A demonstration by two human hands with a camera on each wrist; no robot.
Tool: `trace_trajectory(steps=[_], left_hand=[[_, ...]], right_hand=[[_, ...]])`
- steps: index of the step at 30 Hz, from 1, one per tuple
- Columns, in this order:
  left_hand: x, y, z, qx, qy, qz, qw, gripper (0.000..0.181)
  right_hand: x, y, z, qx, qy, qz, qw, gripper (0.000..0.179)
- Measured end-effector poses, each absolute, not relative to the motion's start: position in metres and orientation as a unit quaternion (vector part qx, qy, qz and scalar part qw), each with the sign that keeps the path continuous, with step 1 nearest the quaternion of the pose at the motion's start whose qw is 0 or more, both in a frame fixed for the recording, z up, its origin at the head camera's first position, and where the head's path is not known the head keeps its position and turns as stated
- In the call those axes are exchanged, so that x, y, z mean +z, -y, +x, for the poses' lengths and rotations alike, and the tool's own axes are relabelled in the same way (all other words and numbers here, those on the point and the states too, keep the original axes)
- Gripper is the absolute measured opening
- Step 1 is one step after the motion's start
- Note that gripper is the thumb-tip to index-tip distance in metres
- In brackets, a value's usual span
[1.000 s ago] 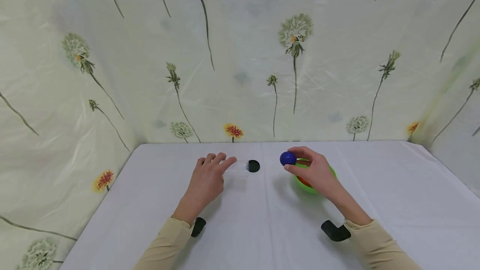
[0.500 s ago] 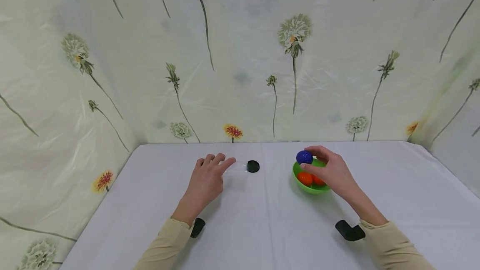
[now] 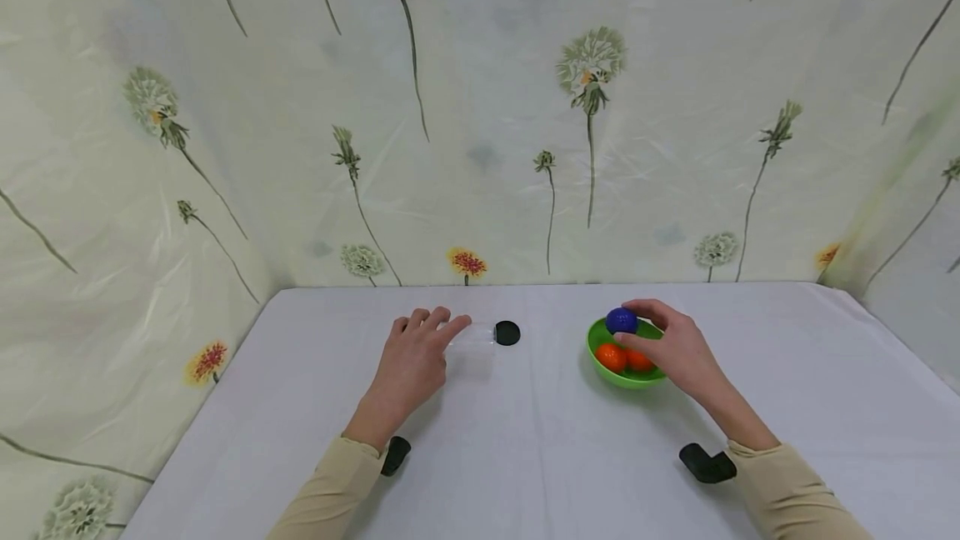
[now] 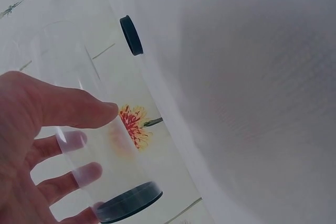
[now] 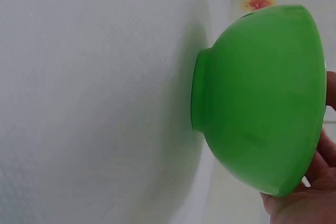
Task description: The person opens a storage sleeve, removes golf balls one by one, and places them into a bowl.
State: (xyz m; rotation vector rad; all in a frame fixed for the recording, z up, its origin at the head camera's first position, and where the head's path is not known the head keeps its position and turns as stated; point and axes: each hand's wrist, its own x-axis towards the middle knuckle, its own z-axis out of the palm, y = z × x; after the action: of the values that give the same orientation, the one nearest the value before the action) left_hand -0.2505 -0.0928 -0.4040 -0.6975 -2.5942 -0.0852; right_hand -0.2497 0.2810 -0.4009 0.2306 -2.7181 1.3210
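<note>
In the head view my left hand (image 3: 415, 361) grips a clear plastic tube (image 3: 472, 335) lying roughly sideways. The left wrist view shows thumb and fingers around the tube and a dark cap (image 4: 130, 203) on its lower end. Near the tube's other end, a black round lid (image 3: 507, 333) rests on the cloth. My right hand (image 3: 671, 348) pinches a small blue ball (image 3: 621, 321) between thumb and fingers, over the green bowl (image 3: 626, 382). Inside the bowl are an orange ball (image 3: 611, 357) and another orange ball (image 3: 638, 361). The right wrist view shows the bowl's outside, hiding the balls.
A white cloth (image 3: 480, 457) covers the table. Behind it hangs a flower-printed sheet (image 3: 480, 107), which also closes off both sides. Black camera mounts stick out at the left wrist (image 3: 395, 456) and the right wrist (image 3: 707, 464).
My right hand has carried the blue ball to the right and then slightly down over the green bowl. My left hand stays in place with the tube.
</note>
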Motion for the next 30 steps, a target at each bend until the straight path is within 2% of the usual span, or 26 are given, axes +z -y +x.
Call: trace_trajectory(steps=[12, 23, 30], left_hand=[[-0.4047, 0.0927, -0.2502, -0.027, 0.943, -0.25, 0.217, 0.057], [-0.4051, 0.0934, -0.2507, -0.029, 0.94, -0.255, 0.224, 0.058], [-0.4055, 0.0939, -0.25, -0.033, 0.941, -0.253, 0.221, 0.059]], right_hand=[[-0.4091, -0.2844, -0.254, 0.428, 0.899, 0.074, 0.047, 0.059], [-0.4107, -0.2853, -0.2541, 0.437, 0.893, 0.089, 0.049, 0.047], [-0.4096, -0.2853, -0.253, 0.437, 0.893, 0.091, 0.047, 0.046]])
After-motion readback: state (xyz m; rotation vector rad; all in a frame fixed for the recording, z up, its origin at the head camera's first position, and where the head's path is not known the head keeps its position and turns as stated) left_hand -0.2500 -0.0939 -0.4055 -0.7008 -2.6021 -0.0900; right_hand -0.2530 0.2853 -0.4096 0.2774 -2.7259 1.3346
